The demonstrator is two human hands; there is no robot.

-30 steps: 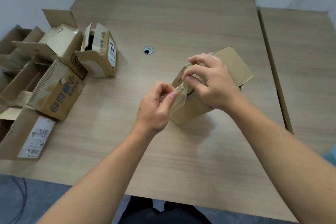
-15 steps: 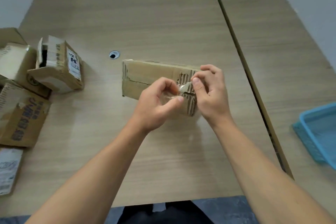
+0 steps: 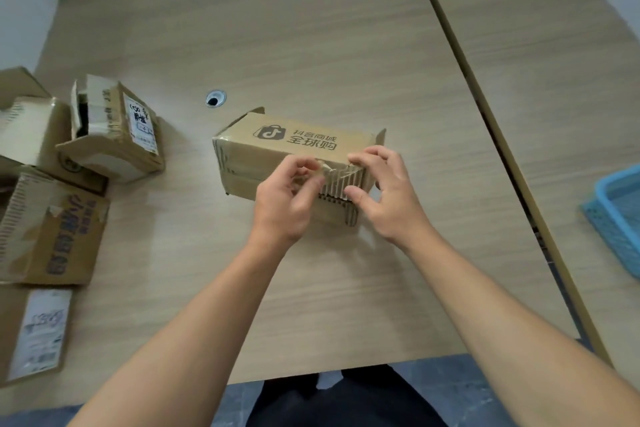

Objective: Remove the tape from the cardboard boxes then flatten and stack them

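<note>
A long cardboard box with a printed bag logo lies on its side in the middle of the table. Clear tape runs along its near face, partly peeled, over torn corrugated card. My left hand pinches the loose end of the tape between thumb and forefinger. My right hand rests on the box's right end, fingertips on the top edge and thumb on the near face, steadying it.
Several other cardboard boxes sit in a pile at the table's left edge, some with open flaps. A cable hole lies behind the box. A blue plastic basket stands on the adjoining table at right.
The box has been turned so its printed face is up. My left hand has drawn the tape leftward, away from the right hand. The camera shifted.
</note>
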